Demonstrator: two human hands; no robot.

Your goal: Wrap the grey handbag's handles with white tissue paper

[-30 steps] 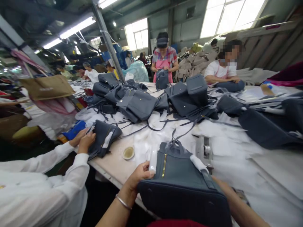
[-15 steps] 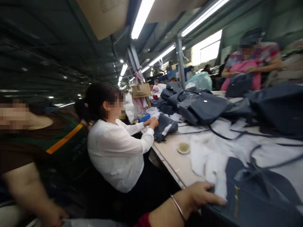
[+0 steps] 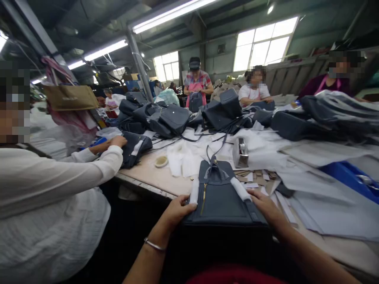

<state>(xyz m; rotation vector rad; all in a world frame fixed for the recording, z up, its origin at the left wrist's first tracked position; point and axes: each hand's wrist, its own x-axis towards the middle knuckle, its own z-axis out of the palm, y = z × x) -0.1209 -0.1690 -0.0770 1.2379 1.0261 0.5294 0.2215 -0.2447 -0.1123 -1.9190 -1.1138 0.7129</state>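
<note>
Now gripping a navy backpack at the near edge of a table, holding the top end away and the brass zip upward. Clasping the backpack's left side with the left hand, laying a thumb over a white-wrapped strap; clasping the right side with the right hand, beside a second wrapped strap, with fingers mostly hidden.

Looking left of the backpack, seeing bare tan tabletop and a round pale roll, then loose white sheets closer in. Looking past the backpack's right corner, seeing a shiny metal device and, just nearer, brown card scraps. Finding broad pale sheets and a blue tray farther right of the backpack. Facing a long heap of dark bags beyond the backpack, trailing thin straps.

Sharing the table with a person in a white blouse left of the backpack, handling another dark bag, and with a person in a pink apron well beyond the backpack.

Working under tube lights high beyond the backpack, facing bright windows far behind it, with a brown tote hanging off to its left.
</note>
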